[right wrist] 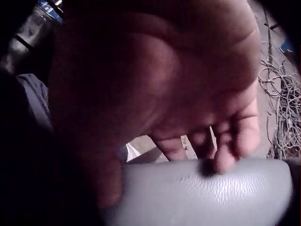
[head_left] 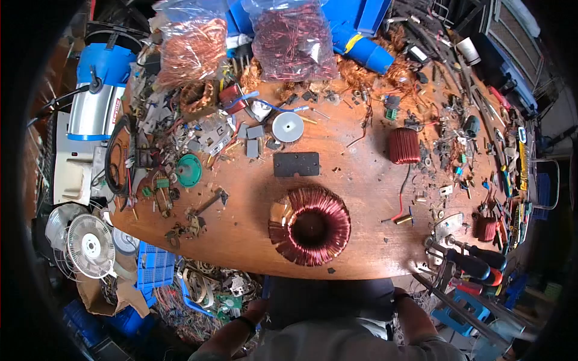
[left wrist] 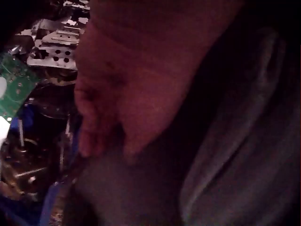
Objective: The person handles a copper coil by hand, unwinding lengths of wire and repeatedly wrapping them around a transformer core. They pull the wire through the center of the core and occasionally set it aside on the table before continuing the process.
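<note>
Both hands are down below the table's front edge, one at each side of the lap. In the left wrist view my left hand point(left wrist: 136, 89) is dim, its fingers and thumb pointing down at a dark grey surface point(left wrist: 113, 188); whether they grip it I cannot tell. My right hand point(right wrist: 188, 75) holds a grey padded seat edge point(right wrist: 225, 197), thumb on one side and bent fingers on the other. On the wooden table point(head_left: 361, 198) ahead, a large toroidal coil wound with reddish copper wire point(head_left: 334, 240) lies flat near the front edge.
A black rectangular plate point(head_left: 296, 164) and a grey disc point(head_left: 288, 127) lie behind the coil. A smaller wound coil point(head_left: 404, 146) stands to the right. Bags of copper wire point(head_left: 294, 45) line the back. Screwdrivers point(head_left: 466, 263) crowd the right front corner; a blue crate point(head_left: 155, 265) sits below left.
</note>
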